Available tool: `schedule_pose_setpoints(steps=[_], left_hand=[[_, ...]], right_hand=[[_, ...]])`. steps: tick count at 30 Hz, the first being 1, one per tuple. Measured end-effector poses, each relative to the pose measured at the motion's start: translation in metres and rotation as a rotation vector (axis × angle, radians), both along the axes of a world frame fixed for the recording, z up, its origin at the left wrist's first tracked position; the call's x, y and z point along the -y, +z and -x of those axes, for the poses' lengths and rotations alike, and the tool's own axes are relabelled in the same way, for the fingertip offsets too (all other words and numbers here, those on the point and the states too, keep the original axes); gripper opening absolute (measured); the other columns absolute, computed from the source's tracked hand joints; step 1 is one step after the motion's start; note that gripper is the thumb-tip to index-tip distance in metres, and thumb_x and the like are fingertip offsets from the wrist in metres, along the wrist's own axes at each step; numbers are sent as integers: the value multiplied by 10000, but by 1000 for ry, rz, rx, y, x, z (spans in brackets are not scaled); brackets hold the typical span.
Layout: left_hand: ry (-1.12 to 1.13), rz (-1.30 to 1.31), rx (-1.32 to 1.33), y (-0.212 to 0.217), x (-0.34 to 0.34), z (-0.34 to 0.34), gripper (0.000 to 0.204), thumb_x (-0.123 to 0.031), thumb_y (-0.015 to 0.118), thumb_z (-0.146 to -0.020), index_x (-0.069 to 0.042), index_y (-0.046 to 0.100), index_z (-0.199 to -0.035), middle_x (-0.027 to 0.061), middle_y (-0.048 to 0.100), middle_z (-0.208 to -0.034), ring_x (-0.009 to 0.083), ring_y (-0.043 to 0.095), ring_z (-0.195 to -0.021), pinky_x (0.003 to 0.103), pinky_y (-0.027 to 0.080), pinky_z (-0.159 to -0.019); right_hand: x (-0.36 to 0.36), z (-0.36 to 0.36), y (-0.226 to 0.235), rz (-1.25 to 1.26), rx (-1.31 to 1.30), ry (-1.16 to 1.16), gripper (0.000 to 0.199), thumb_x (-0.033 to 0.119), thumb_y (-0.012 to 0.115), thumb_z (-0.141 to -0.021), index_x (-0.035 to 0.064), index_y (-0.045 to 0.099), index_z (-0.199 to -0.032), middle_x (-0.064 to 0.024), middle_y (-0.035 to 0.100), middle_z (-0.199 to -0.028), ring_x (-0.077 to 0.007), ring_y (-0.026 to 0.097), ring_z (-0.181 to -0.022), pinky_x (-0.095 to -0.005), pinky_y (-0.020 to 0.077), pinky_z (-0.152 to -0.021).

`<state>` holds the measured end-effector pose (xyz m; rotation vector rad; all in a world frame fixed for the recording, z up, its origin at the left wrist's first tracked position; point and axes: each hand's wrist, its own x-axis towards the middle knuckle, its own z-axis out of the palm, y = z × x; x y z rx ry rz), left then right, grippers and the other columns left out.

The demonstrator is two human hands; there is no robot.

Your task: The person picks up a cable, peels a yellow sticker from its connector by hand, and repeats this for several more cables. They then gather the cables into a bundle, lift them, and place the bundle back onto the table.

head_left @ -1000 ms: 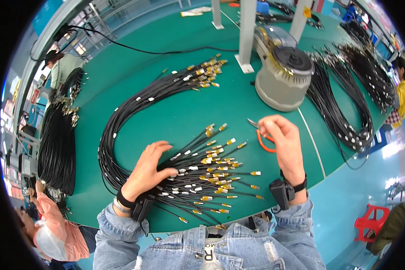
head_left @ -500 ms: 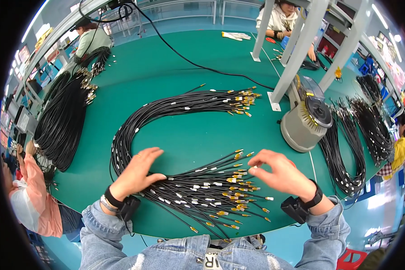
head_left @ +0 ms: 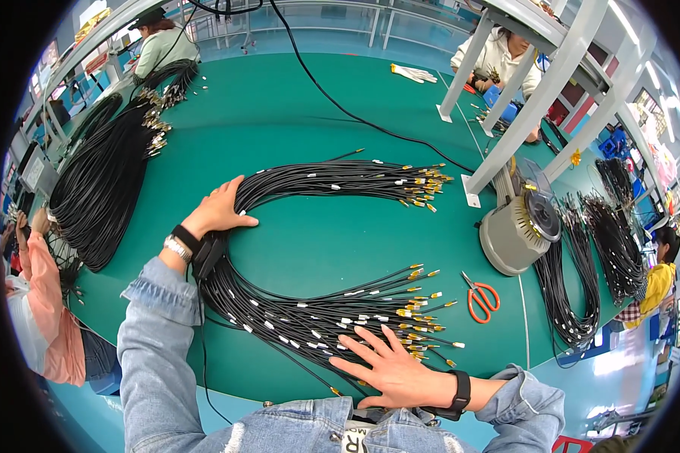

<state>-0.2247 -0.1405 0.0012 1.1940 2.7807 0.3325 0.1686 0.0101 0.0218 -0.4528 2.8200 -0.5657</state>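
A thick bundle of thin black cables (head_left: 317, 185) lies in a C shape on the green table, its bend at the left. White tags and gold-coloured connector tips sit at both ends. My left hand (head_left: 219, 208) rests across the bend, thumb held apart from the fingers and pointing inward; its palm hides part of the cables. At the near end, my right hand (head_left: 400, 371) lies with fingers spread over the fanned cables, touching them and covering some tips. Orange-handled scissors (head_left: 482, 298) lie beyond it to the right.
A round grey machine (head_left: 510, 234) stands at the right beside metal shelf legs (head_left: 499, 143). More cable bundles lie far left (head_left: 102, 196) and right (head_left: 578, 279). A white glove (head_left: 413, 73) lies at the back. Several people work around the table.
My left hand has moved up and left onto the bend. My right hand has come down and left onto the near cable ends, its fingers now spread, and the scissors are uncovered.
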Motion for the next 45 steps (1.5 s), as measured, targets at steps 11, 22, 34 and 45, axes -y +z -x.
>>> schedule_pose_setpoints(steps=[11,22,34,45], left_hand=[[-167,27,-128,-13,-21,37,654,-267,728,-682,-11,442,-1211,204,559,-1048,363,543,-1009,428,459,-869],[-15,154,-86,-11,48,49,586,-246,722,-672,28,458,-1118,244,574,-973,382,564,-941,430,464,-838],[238,178,44,14,114,-22,784,-306,740,-675,42,368,-1270,281,516,-1150,403,514,-1075,417,435,-923],[-36,49,-109,-9,44,39,734,-305,726,-682,43,405,-1243,254,542,-1065,396,539,-998,427,451,-890]], right_hand=[[-11,11,-11,-72,-83,-91,747,190,655,-709,156,345,-1388,-173,253,-1453,-408,235,-1329,-599,216,-1038],[-62,77,-24,-235,-307,-13,660,82,612,-676,126,445,-1314,-126,403,-1375,-340,400,-1230,-563,306,-998],[-39,93,-5,55,-229,-390,348,161,611,-789,46,534,-1108,-143,520,-1055,-336,488,-1041,-432,420,-869],[18,71,-44,44,-238,-209,638,358,630,-833,-65,404,-1253,-317,323,-1307,-450,300,-1283,-481,323,-1041]])
